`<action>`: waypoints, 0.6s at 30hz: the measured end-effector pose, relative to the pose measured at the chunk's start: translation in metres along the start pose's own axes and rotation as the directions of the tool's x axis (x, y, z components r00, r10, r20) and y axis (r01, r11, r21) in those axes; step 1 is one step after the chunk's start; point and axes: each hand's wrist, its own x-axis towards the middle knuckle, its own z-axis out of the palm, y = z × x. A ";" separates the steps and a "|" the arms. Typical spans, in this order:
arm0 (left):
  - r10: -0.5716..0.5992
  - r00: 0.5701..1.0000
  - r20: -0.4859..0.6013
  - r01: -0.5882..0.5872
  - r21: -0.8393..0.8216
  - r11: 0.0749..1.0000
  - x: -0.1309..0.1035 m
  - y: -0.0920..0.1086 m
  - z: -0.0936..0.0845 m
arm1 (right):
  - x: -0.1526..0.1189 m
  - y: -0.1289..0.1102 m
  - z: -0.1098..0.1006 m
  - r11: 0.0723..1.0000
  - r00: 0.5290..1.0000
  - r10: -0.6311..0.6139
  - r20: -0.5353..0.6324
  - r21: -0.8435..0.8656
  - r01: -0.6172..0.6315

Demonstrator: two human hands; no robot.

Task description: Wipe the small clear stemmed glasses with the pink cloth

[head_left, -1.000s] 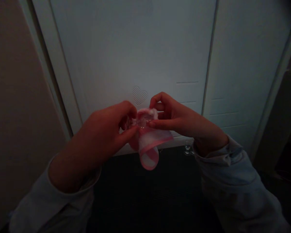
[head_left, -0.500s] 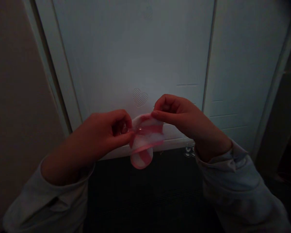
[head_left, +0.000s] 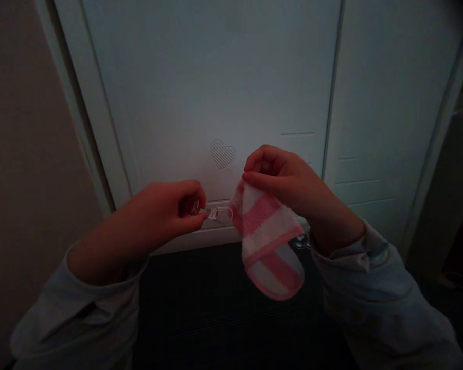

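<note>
Just below the frame's centre, the glass (head_left: pixel 219 215) is lying sideways, the left hand (head_left: pixel 165 209) gripping its foot end; it is seeming light, stiff, slippery and fragile, best held by the stem. The right hand (head_left: pixel 287 180) is pinching the soft, limp cloth (head_left: pixel 264 221) by the bowl. At lower right, other glasses (head_left: pixel 301 240) are standing, the cloth and wrist partly blocking them.

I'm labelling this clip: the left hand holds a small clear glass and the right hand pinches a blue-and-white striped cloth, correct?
Not quite: the head view shows the striped cloth as pink and white. The left hand does hold a small clear glass, and the right hand pinches the cloth.
</note>
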 end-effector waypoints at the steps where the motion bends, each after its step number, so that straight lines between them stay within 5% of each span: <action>1: 0.010 1.000 0.011 -0.010 -0.017 1.000 0.000 0.000 0.000 | 0.000 0.000 0.000 1.000 0.999 0.014 0.048 0.010 -0.015; 7: 0.067 0.993 0.094 -0.055 -0.125 0.991 -0.002 0.007 0.000 | -0.007 -0.009 0.004 0.996 0.971 0.016 0.240 0.076 -0.035; 18: 0.020 0.999 -0.026 -0.024 -0.143 0.990 -0.002 0.009 -0.002 | -0.007 -0.005 0.008 0.997 0.907 -0.064 0.416 0.061 0.042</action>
